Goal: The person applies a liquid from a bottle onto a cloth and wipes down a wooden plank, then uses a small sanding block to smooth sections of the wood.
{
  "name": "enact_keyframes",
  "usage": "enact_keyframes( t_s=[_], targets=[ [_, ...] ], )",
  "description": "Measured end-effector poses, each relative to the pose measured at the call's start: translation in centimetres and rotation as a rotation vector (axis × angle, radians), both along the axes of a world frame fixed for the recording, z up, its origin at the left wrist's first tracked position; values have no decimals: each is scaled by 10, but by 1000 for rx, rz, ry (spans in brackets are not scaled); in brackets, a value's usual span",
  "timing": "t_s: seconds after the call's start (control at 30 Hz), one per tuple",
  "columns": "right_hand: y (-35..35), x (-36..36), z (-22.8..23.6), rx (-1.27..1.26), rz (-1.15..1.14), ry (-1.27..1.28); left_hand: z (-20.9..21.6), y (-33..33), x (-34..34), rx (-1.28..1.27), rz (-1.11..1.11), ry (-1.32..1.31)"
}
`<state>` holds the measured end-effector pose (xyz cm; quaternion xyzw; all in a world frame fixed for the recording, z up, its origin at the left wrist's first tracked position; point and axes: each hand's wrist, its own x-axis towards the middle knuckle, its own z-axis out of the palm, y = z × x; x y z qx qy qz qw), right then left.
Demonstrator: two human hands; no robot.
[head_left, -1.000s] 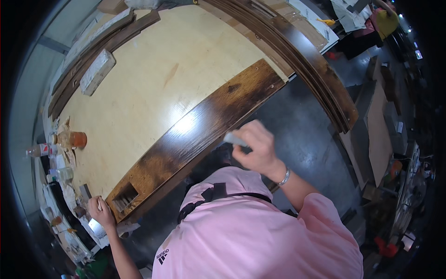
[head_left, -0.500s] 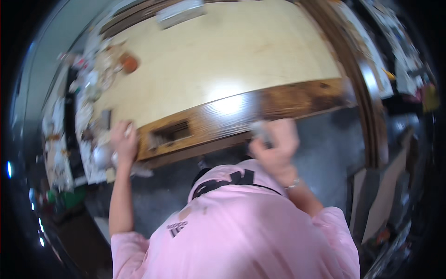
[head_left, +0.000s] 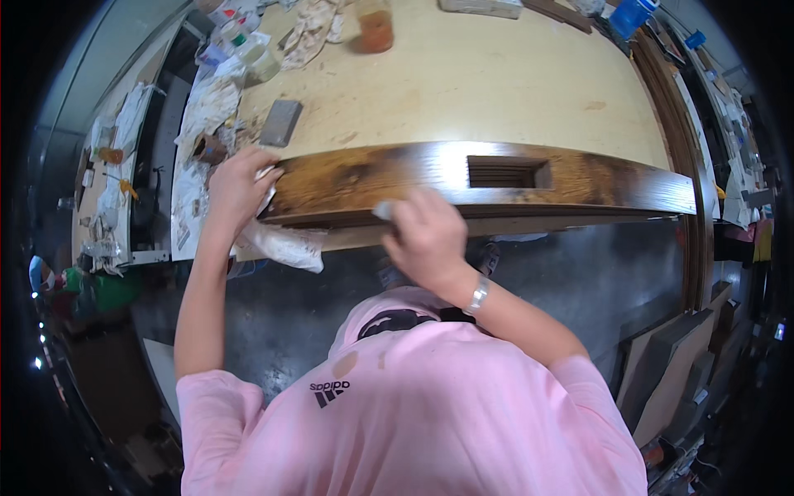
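A long, glossy brown wooden board (head_left: 356,183) lies along the near edge of the table, with a rectangular slot (head_left: 506,174) cut in it. My left hand (head_left: 240,190) is closed at the board's left end, with white cloth or paper showing between its fingers. Below it hangs a crumpled white wrap (head_left: 289,246); I cannot tell whether it is the same piece. Closed in front of the board's near edge, my right hand (head_left: 430,241) grips a small grey block (head_left: 383,211), mostly hidden by the blurred fingers.
A grey block (head_left: 281,123) rests on the pale tabletop (head_left: 496,91) beyond my left hand. Farther back stand a jar of orange-brown liquid (head_left: 375,29) and rags (head_left: 313,33). Dark wooden strips (head_left: 674,132) run along the right side. Panels (head_left: 674,376) lean at lower right.
The view has shifted, so the table's things sit farther right and higher. The board's slot, earlier close to my left hand, now lies right of my right hand. Both hands keep their grip.
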<state>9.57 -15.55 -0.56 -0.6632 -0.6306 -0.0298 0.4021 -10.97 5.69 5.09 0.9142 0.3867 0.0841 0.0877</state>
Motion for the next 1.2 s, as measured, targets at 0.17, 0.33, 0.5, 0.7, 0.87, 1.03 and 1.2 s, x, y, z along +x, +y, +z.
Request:
enact_keyframes(
  t_s=[0.17, 0.33, 0.5, 0.7, 0.87, 1.03, 1.2],
  targets=[
    [90, -122, -6, 91, 199, -108, 34, 20, -16, 3, -122, 194],
    [114, -146, 2, 5, 255, -184, 49, 33, -55, 24, -91, -287],
    [33, -51, 12, -7, -14, -60, 44, 9, -112, -151, 189, -438],
    [-105, 113, 22, -63, -737, 278, 40, -25, -74, -699, -44, -1046],
    [-93, 174, 44, 155, -763, 530, 29, -30, 20, -449, -113, -698],
    [-76, 217, 9, 145, -560, 890, -36, -73, 68, 12, -294, -172],
    [-83, 216, 10, 96, -524, 878, -38, -112, 109, 83, -396, -316]
  ],
)
